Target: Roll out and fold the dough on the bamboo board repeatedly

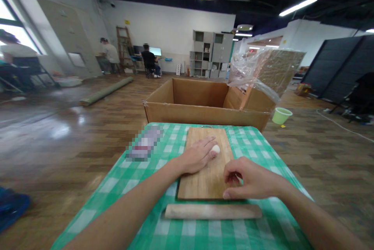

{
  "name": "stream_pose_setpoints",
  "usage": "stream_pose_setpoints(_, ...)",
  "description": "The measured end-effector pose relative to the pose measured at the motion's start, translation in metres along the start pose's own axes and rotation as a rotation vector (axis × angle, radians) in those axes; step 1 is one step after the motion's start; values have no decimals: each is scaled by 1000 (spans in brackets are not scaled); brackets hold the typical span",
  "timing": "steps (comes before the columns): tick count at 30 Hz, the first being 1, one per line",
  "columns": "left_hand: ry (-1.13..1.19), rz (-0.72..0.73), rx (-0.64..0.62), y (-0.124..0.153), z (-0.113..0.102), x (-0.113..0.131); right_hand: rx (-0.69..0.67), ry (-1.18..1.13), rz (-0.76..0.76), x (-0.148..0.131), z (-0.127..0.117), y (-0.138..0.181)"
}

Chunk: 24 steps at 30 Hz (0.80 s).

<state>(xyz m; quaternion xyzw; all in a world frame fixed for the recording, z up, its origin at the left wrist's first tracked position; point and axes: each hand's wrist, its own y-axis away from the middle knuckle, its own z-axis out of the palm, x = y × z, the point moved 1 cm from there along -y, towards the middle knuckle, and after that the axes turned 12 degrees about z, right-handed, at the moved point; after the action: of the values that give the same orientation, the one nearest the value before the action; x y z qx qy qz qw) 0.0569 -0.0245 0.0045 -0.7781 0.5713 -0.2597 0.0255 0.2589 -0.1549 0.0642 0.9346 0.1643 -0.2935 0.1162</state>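
Flat on the board (201, 182), left grip (198, 154): fully open, palm down, fingertips touching a small white dough ball (215, 149), not closed around it. At the near right corner of the board, right grip (248, 180): curled, thumb and fingers pinched together; maybe a white bit inside the pinch, but cannot tell for sure.

Dough ball just beyond the left fingertips, a little to their right; from the right grip, further away and to the left. So nearer to the left grip.

Board with long axis running away from the body, on the surface (263, 219) under a green checked cloth. Just before its near edge, a pin (213, 211), long axis left to right, touched by neither grip, closer to the right one.

Beyond the surface, an open box (204, 106) with plastic wrap (251, 71); a green cup (281, 115) on the floor. Far behind, people (149, 61) at desks.
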Motion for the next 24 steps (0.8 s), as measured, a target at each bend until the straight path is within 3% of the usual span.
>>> stream_pose_setpoints(3,15,8,19,-1,3,-2,97,45,8,-8,8,-1)
stream_pose_setpoints(8,4,46,43,-5,11,-4,380,11,45,13,11,-21)
stream_pose_setpoints(10,10,39,40,-5,11,-3,381,-14,52,21,9,-23)
stream_pose_setpoints(16,11,78,-3,-5,5,1,53,-55,9,6,16,-11)
stream_pose_setpoints(19,2,115,-5,-5,3,4,140,-12,-6,4,20,-13)
stream_pose_setpoints(24,-12,124,-1,-3,5,8,370,-62,50,24,9,-26)
